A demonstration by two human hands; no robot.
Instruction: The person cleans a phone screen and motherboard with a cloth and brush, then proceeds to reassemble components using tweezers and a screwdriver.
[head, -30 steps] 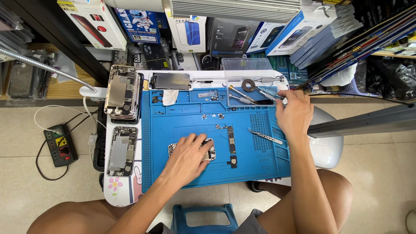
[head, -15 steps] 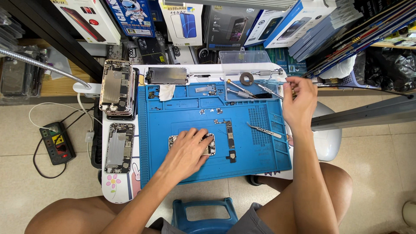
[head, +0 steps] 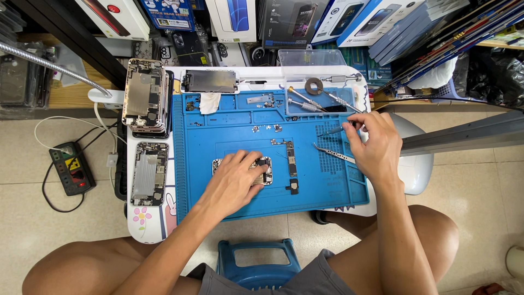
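1. Boxes [head: 349,19] in white, blue and dark colours stand in a row on the shelf beyond the far edge of the blue mat [head: 234,128]; they are flat, rectangular retail cartons.
2. The blue mat covers a small white table [head: 150,224] on a beige tiled floor [head: 27,229]. A black power strip [head: 71,168] lies on the floor left of the mat.
3. Two opened phone housings [head: 146,95] lie just left of the mat, long axes running away from the person.
4. The left hand [head: 234,180] lies flat near the mat's middle, fingers pressing a small opened phone body [head: 263,170], whose long axis runs left to right.
5. A narrow circuit board [head: 290,158] lies just right of that body, long axis pointing away from the person.
6. The right hand [head: 374,145], at the mat's right edge, has its grip closed on a thin screwdriver [head: 333,131] pointing left.
7. Metal tweezers [head: 333,154] lie on the mat beside that hand.
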